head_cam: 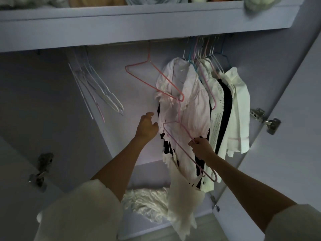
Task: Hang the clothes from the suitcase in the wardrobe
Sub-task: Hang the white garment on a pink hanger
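While clothes (199,101) hang at the rail's (166,40) right end, both hands reach in.
Right hand (202,147) pinches a lilac hanger (189,148) below the rail; left hand (146,126) spread, touching pale fabric; pink hanger (152,79) hangs mid-rail.

Wardrobe rail (121,42) with hung clothes (199,105)
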